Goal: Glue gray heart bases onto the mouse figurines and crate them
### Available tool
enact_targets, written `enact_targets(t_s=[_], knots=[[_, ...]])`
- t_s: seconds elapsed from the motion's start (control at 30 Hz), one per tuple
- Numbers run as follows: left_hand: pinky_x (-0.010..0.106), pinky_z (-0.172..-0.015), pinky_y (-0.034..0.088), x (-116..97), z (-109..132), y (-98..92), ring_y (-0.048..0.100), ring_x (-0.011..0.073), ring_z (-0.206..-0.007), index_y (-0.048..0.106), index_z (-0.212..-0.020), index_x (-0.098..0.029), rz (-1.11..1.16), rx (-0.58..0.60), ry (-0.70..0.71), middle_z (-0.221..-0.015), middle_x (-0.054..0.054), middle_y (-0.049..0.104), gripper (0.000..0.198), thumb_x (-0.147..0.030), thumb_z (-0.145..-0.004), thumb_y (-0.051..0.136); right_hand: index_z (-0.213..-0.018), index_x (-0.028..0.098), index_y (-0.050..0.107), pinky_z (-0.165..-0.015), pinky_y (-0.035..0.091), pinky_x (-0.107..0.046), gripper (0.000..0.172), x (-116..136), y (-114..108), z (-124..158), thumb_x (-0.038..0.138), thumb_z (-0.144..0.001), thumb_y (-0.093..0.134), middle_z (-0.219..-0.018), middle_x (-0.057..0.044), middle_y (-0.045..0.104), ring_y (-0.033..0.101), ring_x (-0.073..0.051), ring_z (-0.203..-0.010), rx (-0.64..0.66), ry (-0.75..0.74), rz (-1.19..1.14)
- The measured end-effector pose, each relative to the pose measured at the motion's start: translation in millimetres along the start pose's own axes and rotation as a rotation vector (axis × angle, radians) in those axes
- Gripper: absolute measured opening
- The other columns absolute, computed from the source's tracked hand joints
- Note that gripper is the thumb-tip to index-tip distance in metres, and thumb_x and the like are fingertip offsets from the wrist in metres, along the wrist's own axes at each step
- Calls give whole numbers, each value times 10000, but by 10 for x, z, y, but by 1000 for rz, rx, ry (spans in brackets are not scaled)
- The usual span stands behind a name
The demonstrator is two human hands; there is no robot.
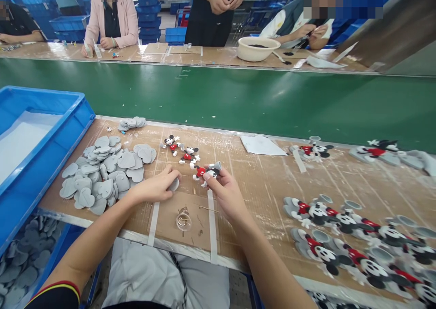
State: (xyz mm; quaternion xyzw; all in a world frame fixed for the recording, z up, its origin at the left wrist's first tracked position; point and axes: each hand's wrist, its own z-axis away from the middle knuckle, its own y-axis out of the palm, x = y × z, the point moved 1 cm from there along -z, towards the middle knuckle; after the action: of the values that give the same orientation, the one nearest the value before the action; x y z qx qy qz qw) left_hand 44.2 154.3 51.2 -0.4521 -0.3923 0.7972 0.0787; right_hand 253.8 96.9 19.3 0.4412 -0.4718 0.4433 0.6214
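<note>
Right hand (225, 190) grips Mickey figure (203, 173), half hidden; left hand (153, 186) holds gray piece (174, 184).

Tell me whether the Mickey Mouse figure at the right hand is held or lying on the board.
Held: the right hand grips the Mickey Mouse figure between its fingers, above the board.

A factory workshop: a green conveyor belt (218, 95) runs past at 12 o'clock between long workbenches (265, 177), with co-workers (111, 23) beyond it, stacked blue crates (148, 9) behind them, and another crate (47, 139) at 9 o'clock.
</note>
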Motion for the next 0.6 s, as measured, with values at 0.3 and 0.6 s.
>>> enact_targets(t_s=[0.3, 0.6], knots=[[293, -777, 509, 52, -146, -19, 633, 178, -847, 658, -1119, -147, 545, -405, 4, -992, 69, 672, 422, -436, -819, 720, -1028, 228, 634, -570, 411, -255, 429, 21, 17, -5, 478, -724, 803, -810, -1, 647, 585, -144, -697, 11, 15, -52], [246, -702, 491, -91, -177, 153, 603, 140, -771, 623, -1224, -155, 811, -441, 100, -902, 45, 668, 477, -401, -827, 722, -900, 236, 652, -616, 431, -248, 339, 5, 57, 28, 462, -712, 822, -819, 18, 631, 537, -115, -669, 79, 82, -154]])
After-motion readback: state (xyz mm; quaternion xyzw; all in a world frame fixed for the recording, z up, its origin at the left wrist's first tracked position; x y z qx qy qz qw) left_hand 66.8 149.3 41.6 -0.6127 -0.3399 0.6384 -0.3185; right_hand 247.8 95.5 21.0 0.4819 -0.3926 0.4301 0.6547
